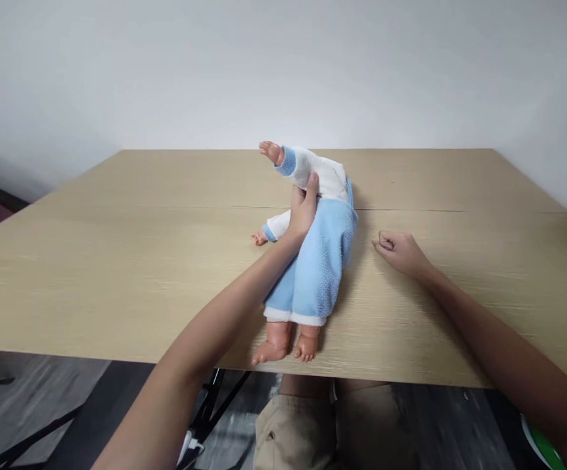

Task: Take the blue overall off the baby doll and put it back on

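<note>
Stretched bare forearms (205, 333) over a wooden table (460, 176). Gripped a doll (325, 261) there, laid lengthwise with feet (278, 343) nearest, by the upper body in the left hand (303, 212), with thumb (312, 188) in front and other fingers out of sight. Balled the right hand (404, 253), apart, to the doll's right. Showed no legible brand or label.

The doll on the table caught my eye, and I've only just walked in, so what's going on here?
A person's left hand is holding a doll around its middle, with the thumb on its white top. The doll also wears light blue trousers, and its bare feet point toward the near edge of the table. Its head can't be seen. The right hand is loosely curled to the right of the doll, not touching it.
</note>
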Motion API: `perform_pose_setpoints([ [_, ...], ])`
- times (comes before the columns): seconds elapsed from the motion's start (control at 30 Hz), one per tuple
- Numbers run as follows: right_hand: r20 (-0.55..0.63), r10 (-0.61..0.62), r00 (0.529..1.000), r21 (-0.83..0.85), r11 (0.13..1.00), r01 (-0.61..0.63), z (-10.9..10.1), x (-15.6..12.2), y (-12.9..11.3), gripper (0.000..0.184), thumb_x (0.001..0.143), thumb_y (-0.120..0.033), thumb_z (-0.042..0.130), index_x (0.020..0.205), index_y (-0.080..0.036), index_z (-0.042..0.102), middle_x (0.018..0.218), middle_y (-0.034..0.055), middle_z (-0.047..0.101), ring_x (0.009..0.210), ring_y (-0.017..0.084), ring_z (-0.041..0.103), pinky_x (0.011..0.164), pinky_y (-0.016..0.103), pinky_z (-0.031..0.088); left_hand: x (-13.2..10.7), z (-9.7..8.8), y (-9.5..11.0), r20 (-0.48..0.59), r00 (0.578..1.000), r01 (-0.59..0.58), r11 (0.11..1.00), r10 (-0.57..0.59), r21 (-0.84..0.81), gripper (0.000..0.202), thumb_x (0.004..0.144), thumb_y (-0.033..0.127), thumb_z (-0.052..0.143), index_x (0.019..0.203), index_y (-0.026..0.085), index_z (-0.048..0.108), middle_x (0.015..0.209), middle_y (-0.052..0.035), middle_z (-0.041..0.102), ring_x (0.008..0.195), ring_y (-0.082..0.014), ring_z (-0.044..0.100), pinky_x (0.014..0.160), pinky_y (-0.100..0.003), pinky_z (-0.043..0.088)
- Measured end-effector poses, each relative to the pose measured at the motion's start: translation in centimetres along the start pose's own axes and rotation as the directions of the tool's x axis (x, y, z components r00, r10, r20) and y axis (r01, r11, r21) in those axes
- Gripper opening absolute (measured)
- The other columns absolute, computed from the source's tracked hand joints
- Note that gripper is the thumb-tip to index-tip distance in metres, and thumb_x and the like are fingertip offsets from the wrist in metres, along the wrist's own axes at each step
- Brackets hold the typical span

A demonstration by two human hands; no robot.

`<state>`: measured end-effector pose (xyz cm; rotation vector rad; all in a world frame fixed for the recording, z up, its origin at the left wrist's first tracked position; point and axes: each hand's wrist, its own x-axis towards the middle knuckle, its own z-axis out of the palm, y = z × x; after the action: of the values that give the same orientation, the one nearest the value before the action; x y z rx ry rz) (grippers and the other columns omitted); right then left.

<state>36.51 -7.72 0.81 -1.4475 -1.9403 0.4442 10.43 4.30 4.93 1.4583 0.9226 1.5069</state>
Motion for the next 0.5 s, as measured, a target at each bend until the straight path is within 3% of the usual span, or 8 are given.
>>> perform_pose_setpoints([
  [0.13, -0.024, 0.072, 0.997, 0.081, 0.994, -0.070, 0.1, 0.2, 0.1, 0.047, 0.096, -0.048, 0.066, 0.069, -0.027, 0.035, 0.059, -0.0065, 0.037, 0.059, 0.014, 0.037, 0.061, 0.031, 0.029, -0.8, 1.8, 0.9, 0.002, 0.997, -0.073, 0.990, 0.074, 0.124, 0.049, 0.114, 0.060, 0.056, 0.136, 0.016, 0.061, 0.145, -0.0171, 0.074, 0.139, -0.0284, 0.067, 0.121, -0.042, 0.049],
  [0.23, -0.030, 0.198, 0.980, 0.375, 0.911, -0.173, 0.3, 0.8, 0.3, 0.047, 0.096, -0.066, 0.071, 0.081, -0.026, 0.054, 0.069, -0.0031, 0.056, 0.062, 0.015, 0.052, 0.061, 0.029, 0.040, -1.4, 3.3, 1.5, 0.035, 0.992, -0.126, 0.956, 0.121, 0.266, 0.038, 0.114, 0.051, 0.056, 0.134, 0.018, 0.061, 0.142, -0.0171, 0.074, 0.137, -0.0296, 0.068, 0.119, -0.043, 0.050],
  [0.37, 0.102, 0.355, 0.929, 0.725, 0.613, -0.314, -0.5, 1.7, 0.7, 0.057, 0.096, -0.079, 0.066, 0.113, -0.025, 0.071, 0.104, 0.0074, 0.078, 0.077, 0.020, 0.072, 0.065, 0.030, 0.058, -2.4, 5.5, 2.8, 0.207, 0.961, -0.266, 0.814, 0.182, 0.517, 0.028, 0.113, 0.036, 0.056, 0.134, 0.018, 0.061, 0.140, -0.0187, 0.073, 0.136, -0.0332, 0.067, 0.118, -0.047, 0.049],
  [0.5, 0.273, 0.415, 0.868, 0.859, 0.302, -0.414, -2.3, 1.8, 1.4, 0.064, 0.111, -0.074, 0.036, 0.126, -0.025, 0.075, 0.117, 0.0116, 0.083, 0.092, 0.024, 0.079, 0.079, 0.037, 0.067, -3.8, 7.5, 4.3, 0.475, 0.879, -0.423, 0.538, 0.047, 0.729, 0.039, 0.108, 0.034, 0.060, 0.140, 0.013, 0.062, 0.137, -0.0202, 0.073, 0.135, -0.0391, 0.064, 0.118, -0.055, 0.046],
])
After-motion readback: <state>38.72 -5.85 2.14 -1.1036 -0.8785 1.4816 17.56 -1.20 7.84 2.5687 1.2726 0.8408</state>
